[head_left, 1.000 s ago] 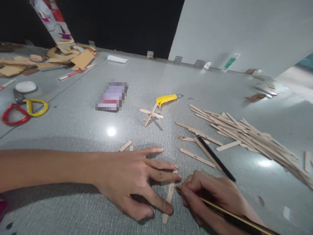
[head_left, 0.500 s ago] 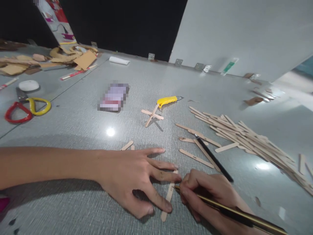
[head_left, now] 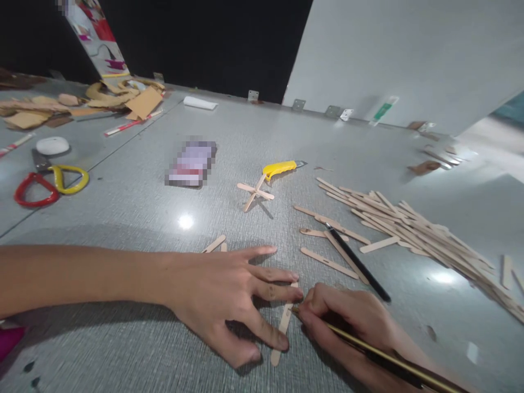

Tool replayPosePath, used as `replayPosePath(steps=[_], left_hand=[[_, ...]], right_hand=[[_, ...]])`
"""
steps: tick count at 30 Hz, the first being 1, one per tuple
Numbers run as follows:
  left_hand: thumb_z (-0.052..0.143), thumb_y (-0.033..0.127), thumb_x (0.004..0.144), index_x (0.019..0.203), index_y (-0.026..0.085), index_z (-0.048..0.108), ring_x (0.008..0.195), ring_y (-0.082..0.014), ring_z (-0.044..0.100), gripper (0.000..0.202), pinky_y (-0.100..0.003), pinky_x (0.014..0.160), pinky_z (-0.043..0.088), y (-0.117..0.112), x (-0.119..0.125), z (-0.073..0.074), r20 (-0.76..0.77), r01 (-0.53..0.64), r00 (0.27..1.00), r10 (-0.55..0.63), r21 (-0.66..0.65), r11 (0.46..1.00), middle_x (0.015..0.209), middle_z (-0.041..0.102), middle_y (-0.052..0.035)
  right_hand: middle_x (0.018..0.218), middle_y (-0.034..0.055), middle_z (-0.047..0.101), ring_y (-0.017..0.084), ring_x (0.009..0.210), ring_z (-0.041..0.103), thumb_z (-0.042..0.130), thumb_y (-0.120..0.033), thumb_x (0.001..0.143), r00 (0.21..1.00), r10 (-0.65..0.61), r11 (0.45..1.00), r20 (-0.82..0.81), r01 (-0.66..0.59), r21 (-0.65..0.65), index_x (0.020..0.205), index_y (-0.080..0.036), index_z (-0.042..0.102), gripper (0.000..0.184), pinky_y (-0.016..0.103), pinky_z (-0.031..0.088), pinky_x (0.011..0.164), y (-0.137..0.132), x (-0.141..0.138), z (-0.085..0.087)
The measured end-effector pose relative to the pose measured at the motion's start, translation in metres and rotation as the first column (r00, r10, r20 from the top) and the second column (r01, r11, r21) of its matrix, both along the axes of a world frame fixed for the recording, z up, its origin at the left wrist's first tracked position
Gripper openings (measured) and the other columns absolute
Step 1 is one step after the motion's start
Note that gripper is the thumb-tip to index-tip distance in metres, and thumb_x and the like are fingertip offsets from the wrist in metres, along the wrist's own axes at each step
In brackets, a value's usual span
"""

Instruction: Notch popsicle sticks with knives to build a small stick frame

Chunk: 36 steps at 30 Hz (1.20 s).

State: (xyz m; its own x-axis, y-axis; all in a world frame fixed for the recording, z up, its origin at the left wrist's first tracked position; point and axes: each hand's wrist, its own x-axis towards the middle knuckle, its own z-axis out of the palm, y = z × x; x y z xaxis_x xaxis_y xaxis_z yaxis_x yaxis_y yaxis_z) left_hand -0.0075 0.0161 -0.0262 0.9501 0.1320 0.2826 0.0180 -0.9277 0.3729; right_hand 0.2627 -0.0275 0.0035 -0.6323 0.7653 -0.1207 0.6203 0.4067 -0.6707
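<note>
My left hand lies flat with fingers spread, its fingertips pressing a wooden craft stick onto the grey table. My right hand is closed around a thin gold pencil, and its tip touches the stick near the middle. Two short stick pieces peek out behind my left hand.
A large pile of craft sticks lies to the right, with loose sticks and a black pen before it. A small stick cross and yellow utility knife sit further back. Red and yellow scissors and cardboard scraps lie far left.
The view has shifted slightly. Both hands stay in place on the stick, with the pencil tip moving only a little along it.
</note>
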Motion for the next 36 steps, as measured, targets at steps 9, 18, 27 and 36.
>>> replayPosePath(steps=[9,18,27,36], left_hand=[[0.056,0.035,0.096,0.124,0.029,0.076,0.148,-0.03,0.05,0.034,-0.056,0.132,0.016,-0.001,0.001,0.003,0.027,-0.019,0.999,0.019,0.019,1.0,0.157,0.054,-0.0093],[0.055,0.033,0.096,0.125,0.027,0.076,0.148,-0.0307,0.049,0.035,-0.057,0.132,0.015,-0.001,0.001,0.001,0.044,-0.011,0.999,0.012,-0.014,1.0,0.157,0.054,-0.0122],[0.058,0.037,0.095,0.126,0.031,0.074,0.149,-0.0288,0.048,0.036,-0.054,0.132,0.013,-0.001,0.0,-0.001,0.018,-0.023,1.0,0.023,-0.014,1.0,0.159,0.052,-0.0079],[0.057,0.037,0.097,0.125,0.03,0.074,0.15,-0.0292,0.046,0.033,-0.055,0.131,0.014,0.001,0.001,0.002,0.01,-0.005,1.0,0.006,-0.059,0.998,0.156,0.055,-0.009]], right_hand=[[0.069,-0.0032,0.056,0.012,0.06,0.046,0.05,-0.035,0.109,0.997,-0.049,0.998,-0.064,0.046,-0.044,0.08,-0.024,0.053,0.031,0.025,0.039,0.056,0.001,0.003,-0.009],[0.059,-0.005,0.055,0.011,0.051,0.048,0.047,-0.042,0.111,0.989,-0.11,0.983,-0.104,0.092,-0.157,0.078,-0.024,0.052,0.039,0.025,0.037,0.05,-0.001,0.003,-0.01],[0.061,-0.005,0.053,0.011,0.053,0.046,0.049,-0.042,0.11,0.992,-0.094,0.987,-0.086,0.082,-0.135,0.077,-0.023,0.053,0.038,0.024,0.037,0.05,0.0,0.005,-0.01],[0.076,-0.0019,0.062,0.014,0.067,0.055,0.055,-0.039,0.108,0.998,-0.05,0.997,0.029,0.052,-0.06,0.087,-0.024,0.061,0.026,0.026,0.043,0.059,0.002,0.005,0.001]])
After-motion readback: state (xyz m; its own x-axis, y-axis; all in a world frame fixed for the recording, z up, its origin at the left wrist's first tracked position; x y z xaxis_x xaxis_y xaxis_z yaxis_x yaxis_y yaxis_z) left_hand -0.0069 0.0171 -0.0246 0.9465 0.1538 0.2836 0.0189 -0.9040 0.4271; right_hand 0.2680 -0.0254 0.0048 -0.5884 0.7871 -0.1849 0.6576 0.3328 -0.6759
